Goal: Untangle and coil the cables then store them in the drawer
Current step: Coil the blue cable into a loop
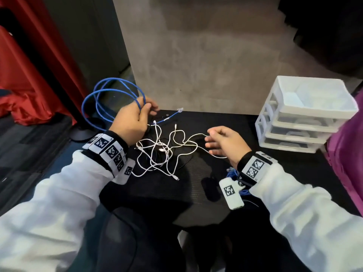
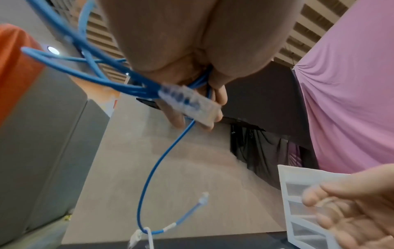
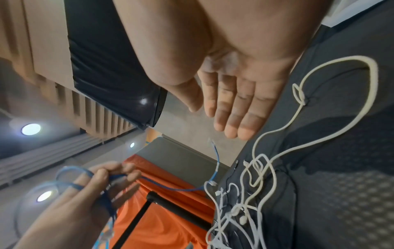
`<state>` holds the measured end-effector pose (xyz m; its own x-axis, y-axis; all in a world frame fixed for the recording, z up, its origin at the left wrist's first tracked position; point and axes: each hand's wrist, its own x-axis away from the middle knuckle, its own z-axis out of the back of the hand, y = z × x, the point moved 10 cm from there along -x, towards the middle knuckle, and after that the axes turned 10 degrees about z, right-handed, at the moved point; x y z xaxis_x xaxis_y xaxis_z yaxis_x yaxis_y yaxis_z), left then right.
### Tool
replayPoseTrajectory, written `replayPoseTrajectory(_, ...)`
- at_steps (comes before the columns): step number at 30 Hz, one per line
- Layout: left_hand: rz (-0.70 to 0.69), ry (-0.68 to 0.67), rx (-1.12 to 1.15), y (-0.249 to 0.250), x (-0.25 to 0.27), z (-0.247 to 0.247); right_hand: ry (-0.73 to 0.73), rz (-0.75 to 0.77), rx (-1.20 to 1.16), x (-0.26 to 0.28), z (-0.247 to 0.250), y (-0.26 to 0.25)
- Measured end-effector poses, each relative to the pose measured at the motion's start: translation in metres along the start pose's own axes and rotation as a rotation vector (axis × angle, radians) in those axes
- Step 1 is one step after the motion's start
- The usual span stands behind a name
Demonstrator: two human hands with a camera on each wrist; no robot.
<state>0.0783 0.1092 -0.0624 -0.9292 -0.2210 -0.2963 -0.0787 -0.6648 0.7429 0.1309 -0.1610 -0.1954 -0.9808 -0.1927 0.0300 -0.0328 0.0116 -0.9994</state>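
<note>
The blue cable [image 1: 110, 95] is a thin, round-jacketed network lead, gathered into several loose loops that stand up and out to the left of the left hand [image 1: 131, 118]. That hand's grip is clamped on the bunched loops, fingers curled round them. One clear plastic plug [image 2: 189, 104] lies against the fingers; the free tail drops to the black table [image 1: 196, 193] and ends in a second clear plug [image 1: 180, 109]. Beside it, a tangle of thin white cables [image 1: 163, 152] sprawls across the table. The right hand [image 1: 225, 142] hovers over the tangle's right side, grip apart, fingers straight. A white three-drawer unit [image 1: 306, 114] stands at the table's far right.
</note>
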Motion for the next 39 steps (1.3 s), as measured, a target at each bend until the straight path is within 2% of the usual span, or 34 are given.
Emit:
replayPoseTrajectory(6, -0.113, 0.175, -0.036, 0.045, 0.011, 0.036, -0.077, 0.016, 0.151, 0.021, 0.002, 0.021)
replayPoseTrajectory(10, -0.216, 0.188, 0.026, 0.075, 0.033, 0.037, -0.107, 0.04, 0.274, 0.031, 0.001, 0.029)
replayPoseTrajectory(14, -0.141, 0.199, 0.168, 0.06, 0.035, 0.039, -0.086, 0.089, 0.289, 0.032, 0.001, 0.026)
replayPoseTrajectory(18, -0.073, 0.109, 0.124, 0.049, 0.043, 0.015, -0.097, 0.117, 0.255, 0.029, -0.004, 0.018)
replayPoseTrajectory(24, -0.011, 0.133, 0.332, 0.032, 0.037, 0.02, -0.09, 0.057, 0.096, 0.03, -0.008, 0.023)
replayPoseTrajectory(26, -0.01, 0.11, 0.336, 0.036, 0.038, 0.013, -0.143, 0.066, 0.015, 0.033, -0.015, 0.02)
replayPoseTrajectory(30, 0.003, -0.032, 0.249, 0.041, 0.048, -0.027, -0.288, 0.027, -0.264, 0.041, -0.041, 0.002)
replayPoseTrajectory(32, -0.002, -0.087, 0.214, 0.038, 0.053, -0.045, -0.314, 0.046, -0.185, 0.04, -0.047, -0.004)
replayPoseTrajectory(34, -0.004, -0.114, 0.257, 0.038, 0.056, -0.053, -0.298, 0.099, 0.006, 0.039, -0.044, -0.008)
replayPoseTrajectory(36, 0.013, -0.109, 0.351, 0.038, 0.056, -0.054, -0.249, 0.142, 0.073, 0.037, -0.036, -0.009)
replayPoseTrajectory(39, 0.041, -0.065, 0.488, 0.039, 0.055, -0.048, -0.069, 0.106, 0.135, 0.032, -0.008, 0.003)
